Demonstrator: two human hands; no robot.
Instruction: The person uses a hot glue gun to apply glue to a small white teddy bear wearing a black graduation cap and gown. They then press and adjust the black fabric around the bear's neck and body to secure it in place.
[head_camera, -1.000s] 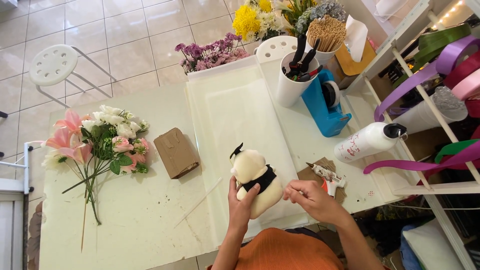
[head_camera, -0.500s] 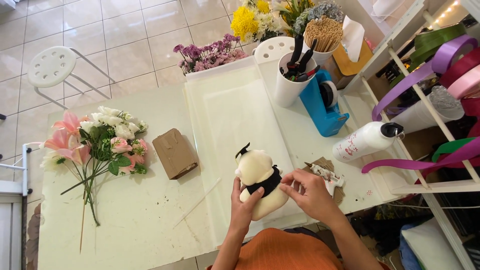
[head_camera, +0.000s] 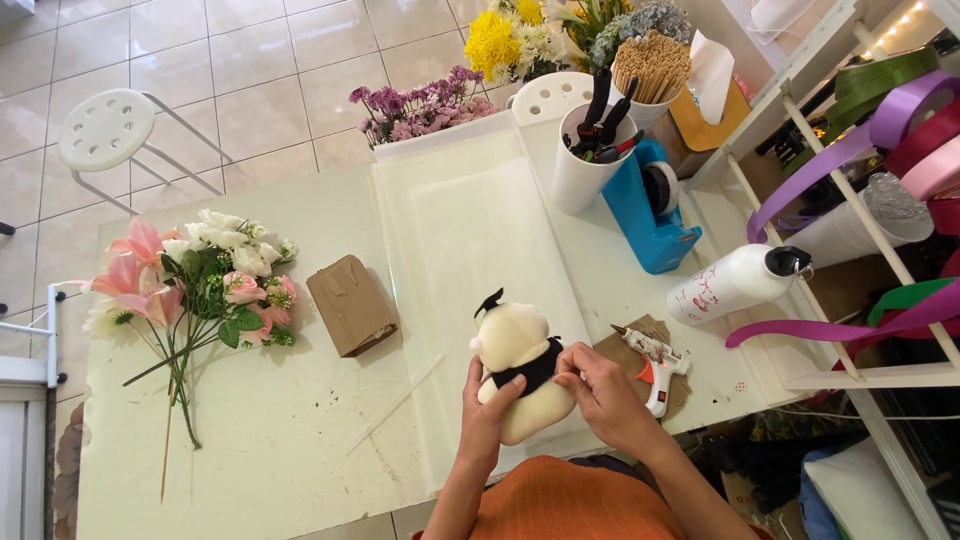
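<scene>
The underside of the cream plush toy (head_camera: 520, 370) is hidden behind both hands at lower centre of the frame. The left hand (head_camera: 484, 408) wraps its soft, rounded body, fingers curled closed on it; the right hand (head_camera: 600, 392) pinches its black fabric band. A glue gun (head_camera: 652, 357) lies just right, on brown cardboard.

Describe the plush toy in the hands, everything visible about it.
The plush toy is a small cream-coloured soft figure, fuzzy-looking, with rounded ears, a small black cap piece on its head and a black band around its middle. It lies head away from the person, over the white table. The left hand grips its lower side; the right hand touches the band.
</scene>
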